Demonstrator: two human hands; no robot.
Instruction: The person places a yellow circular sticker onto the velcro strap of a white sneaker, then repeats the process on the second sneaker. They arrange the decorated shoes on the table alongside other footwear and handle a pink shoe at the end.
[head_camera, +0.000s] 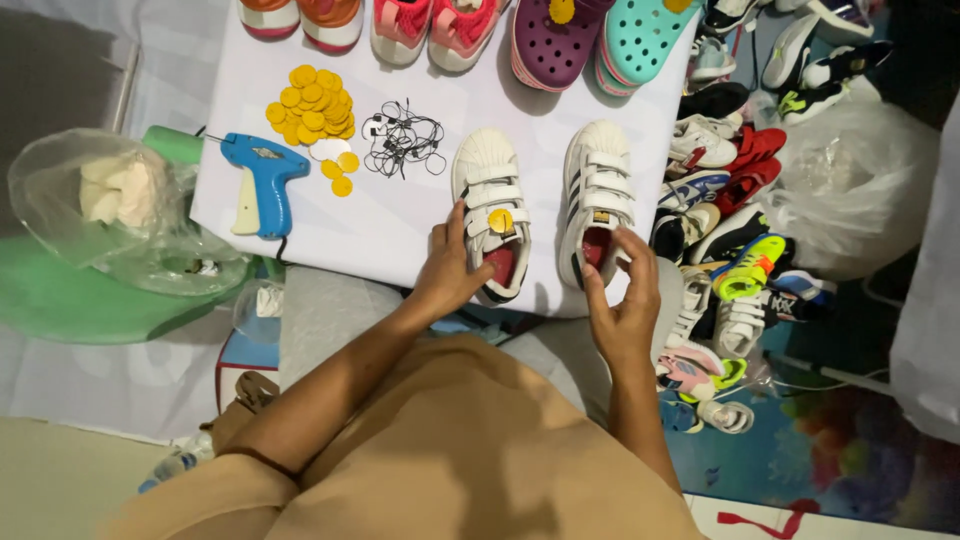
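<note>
Two small white strap sneakers with red insoles stand side by side near the front edge of a white table (330, 220). My left hand (447, 272) grips the heel side of the left sneaker (490, 205), which carries a round yellow tag on its strap. My right hand (622, 300) holds the heel of the right sneaker (597, 190), with fingers at its opening.
On the table lie a blue tagging gun (260, 180), a pile of yellow round tags (312, 110) and a tangle of black strings (402, 138). Colourful shoes line the far edge. A heap of shoes (730, 220) lies on the floor at right. A plastic bag (110, 205) sits at left.
</note>
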